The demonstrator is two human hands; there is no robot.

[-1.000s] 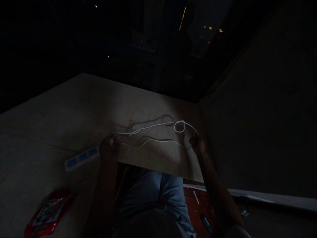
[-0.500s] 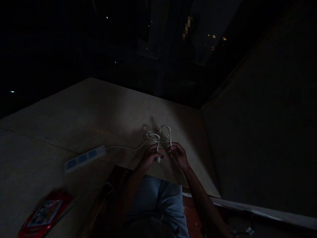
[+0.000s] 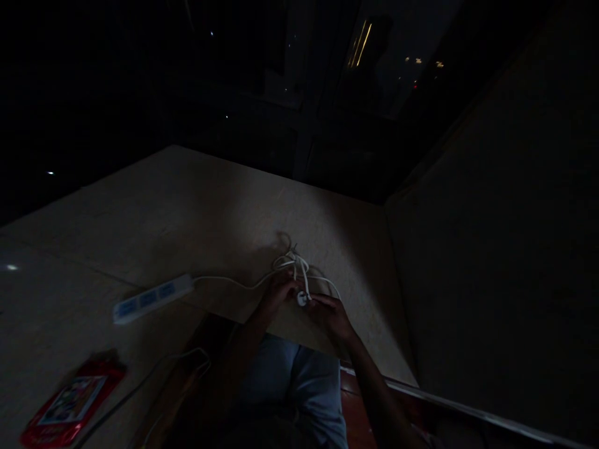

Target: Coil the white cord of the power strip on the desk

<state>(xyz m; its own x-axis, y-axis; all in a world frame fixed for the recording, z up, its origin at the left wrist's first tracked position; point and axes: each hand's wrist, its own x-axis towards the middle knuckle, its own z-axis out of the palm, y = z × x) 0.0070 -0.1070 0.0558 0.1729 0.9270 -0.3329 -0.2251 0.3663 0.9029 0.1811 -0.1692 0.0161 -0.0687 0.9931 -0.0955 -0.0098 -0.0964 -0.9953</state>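
Note:
A white power cord (image 3: 306,272) lies in loose loops on the pale surface just past my hands, and one stretch runs left to a white power strip (image 3: 187,284) with blue socket faces. My left hand (image 3: 281,290) is closed on the cord close to the loops. The round white plug (image 3: 302,299) sits between my two hands, its pin side partly showing. Beside it, my right hand (image 3: 331,313) pinches the cord near the plug. Dim light hides the exact finger contact.
At the lower left lies a red packet (image 3: 72,402) with a picture on it. A thin cable (image 3: 140,383) curves beside it. Dark window glass (image 3: 262,137) borders the far edge, and a dark wall (image 3: 477,262) rises at the right.
My right hand has moved slightly lower, and the cord loop it held upright has dropped. The plug has turned and now sits between both hands.

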